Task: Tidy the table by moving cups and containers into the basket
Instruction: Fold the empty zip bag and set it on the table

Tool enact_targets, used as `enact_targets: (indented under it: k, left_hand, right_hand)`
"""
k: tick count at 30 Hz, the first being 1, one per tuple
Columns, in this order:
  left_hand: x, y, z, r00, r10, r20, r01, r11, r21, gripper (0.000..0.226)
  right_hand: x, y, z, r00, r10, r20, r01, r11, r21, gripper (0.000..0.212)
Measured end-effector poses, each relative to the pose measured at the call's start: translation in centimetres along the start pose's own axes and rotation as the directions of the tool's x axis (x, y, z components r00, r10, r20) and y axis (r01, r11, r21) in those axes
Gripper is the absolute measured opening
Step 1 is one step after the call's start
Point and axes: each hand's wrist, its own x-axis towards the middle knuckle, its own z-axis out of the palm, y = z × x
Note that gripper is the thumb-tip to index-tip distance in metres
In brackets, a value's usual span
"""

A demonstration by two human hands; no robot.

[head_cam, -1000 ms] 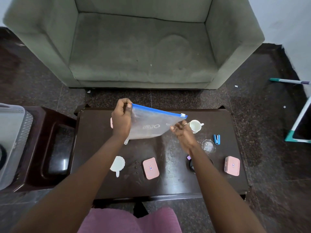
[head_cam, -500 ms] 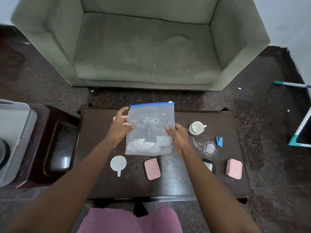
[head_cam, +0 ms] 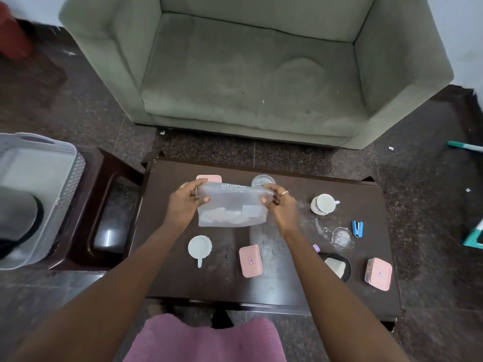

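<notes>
Both hands hold a clear zip bag (head_cam: 231, 209) over the middle of the dark table (head_cam: 285, 280); my left hand (head_cam: 184, 202) grips its left top corner and my right hand (head_cam: 279, 205) its right top corner. The bag's top is folded away from me. On the table stand a white mug (head_cam: 200, 248), a patterned cup (head_cam: 324, 204), a clear glass (head_cam: 263, 181), a black bowl (head_cam: 338, 266) and three pink containers (head_cam: 250, 260), (head_cam: 378, 274), (head_cam: 208, 178). The grey basket (head_cam: 65, 163) sits at the left on a side table.
A dark side table (head_cam: 109, 205) carries the basket, which holds a black-rimmed item (head_cam: 18, 220). A blue stapler (head_cam: 357, 228) and a clear lid (head_cam: 341, 236) lie at the table's right. A green sofa (head_cam: 248, 74) stands behind the table.
The bag, held upright before, now has its top folded over and sits lower over the table. Both hands moved up to its top corners. The view shifted toward the left.
</notes>
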Motion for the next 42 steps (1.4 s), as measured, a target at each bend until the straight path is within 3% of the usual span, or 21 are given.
enact_targets:
  k: [2,5,8,12,17,22,27,31,33,34,36,38,40,42]
  left_hand:
    - [-0.2,-0.7,-1.4,1.0,0.023,0.003,-0.023,0.997,0.074,0.05]
    - [-0.5,-2.2,-3.6,0.995,0.069,-0.073,-0.051,0.974,0.22,0.028]
    - [-0.5,-3.6,-5.5,0.988,0.057,-0.146,-0.024,0.976,0.218,0.012]
    - [-0.1,-6.0,-7.6,0.979,0.003,-0.203,0.028,0.988,0.153,0.008]
    - [2.2,-8.6,-9.4,0.938,-0.039,-0.344,0.083,0.99,0.115,0.024]
    - [5.6,-13.3,-9.9,0.899,-0.19,-0.396,0.286,0.937,0.199,0.038]
    - [7.2,-16.1,-10.2,0.875,-0.277,-0.397,0.388,0.892,0.233,0.042]
    - [8.0,-17.7,-9.6,0.923,-0.259,-0.286,0.31,0.939,0.15,0.044]
    - [8.0,-18.7,-9.1,0.975,-0.135,-0.174,0.184,0.934,0.307,0.059]
    - [7.8,-19.2,-9.0,0.992,-0.067,-0.109,0.108,0.891,0.441,0.065]
    - [7.0,-20.5,-8.7,0.996,-0.006,0.086,-0.058,0.696,0.716,0.066]
    - [6.2,-21.8,-8.6,0.958,-0.091,0.273,-0.193,0.501,0.844,0.059]
    - [5.6,-22.7,-8.7,0.928,-0.214,0.306,-0.189,0.436,0.88,0.056]
    - [5.3,-22.6,-8.3,0.94,-0.235,0.246,-0.124,0.435,0.892,0.056]
  right_hand:
    - [0.0,-0.2,1.3,0.999,-0.002,0.055,0.01,0.989,-0.146,0.03]
    - [-0.2,-0.3,4.0,0.999,-0.02,0.044,0.033,0.945,-0.327,0.019]
    - [-0.2,-0.2,6.7,0.998,-0.031,0.046,0.046,0.933,-0.357,0.01]
    - [-0.6,0.5,10.6,0.991,0.017,0.136,0.028,0.946,-0.322,0.009]
    - [0.6,1.7,14.9,0.997,0.028,0.079,0.001,0.94,-0.341,0.011]
    - [1.5,5.1,18.4,0.995,0.094,-0.011,-0.094,0.97,-0.225,0.045]
    - [0.9,8.0,19.4,0.98,0.129,0.153,-0.108,0.984,-0.138,0.064]
    - [2.2,10.3,20.3,0.977,0.178,0.113,-0.099,0.861,-0.498,0.046]
    - [2.8,11.6,20.7,0.969,0.24,0.054,-0.167,0.802,-0.574,0.042]
    - [3.0,12.2,20.9,0.961,0.272,0.044,-0.192,0.778,-0.598,0.043]
    - [3.1,13.1,21.3,0.943,0.329,0.059,-0.214,0.729,-0.65,0.049]
    - [2.8,13.6,21.7,0.928,0.365,0.076,-0.21,0.68,-0.703,0.053]
    - [2.6,13.9,21.8,0.933,0.354,0.068,-0.193,0.65,-0.735,0.053]
    - [2.3,13.9,21.5,0.951,0.306,0.032,-0.19,0.664,-0.723,0.049]
